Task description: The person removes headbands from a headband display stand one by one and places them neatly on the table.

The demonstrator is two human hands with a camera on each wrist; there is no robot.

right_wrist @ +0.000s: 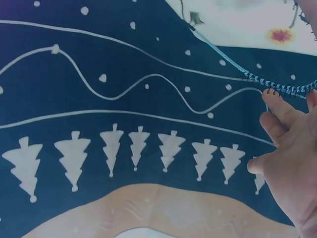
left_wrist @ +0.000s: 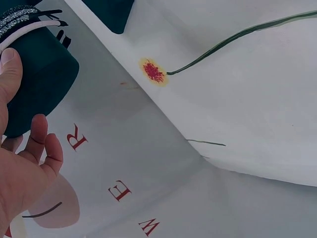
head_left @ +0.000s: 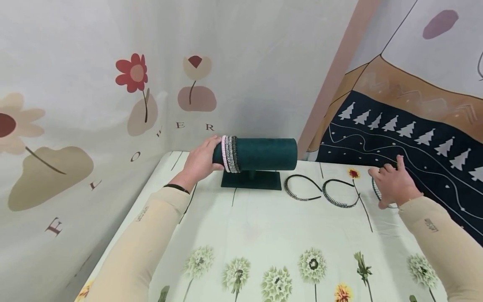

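Observation:
My left hand point(head_left: 201, 160) holds the left end of a dark green velvet display roll point(head_left: 268, 154) on a flat base point(head_left: 250, 181). Its thumb lies beside a pink headband point(head_left: 225, 154), and other fingers go behind the roll's end. Glittery silver headbands point(head_left: 231, 155) and a black one sit beside the pink one around the roll. At the table's right side, my right hand point(head_left: 396, 183) pinches a light blue toothed headband point(right_wrist: 282, 89), with some fingers raised. The hand hides much of this headband in the head view.
Two dark toothed headbands, one point(head_left: 287, 188) near the base and another point(head_left: 339, 205) to its right, lie on the flower-print tablecloth point(head_left: 256, 226). A printed curtain point(head_left: 256, 63) rises behind the table. Dark tree-patterned cloth point(head_left: 392, 144) hangs along the right.

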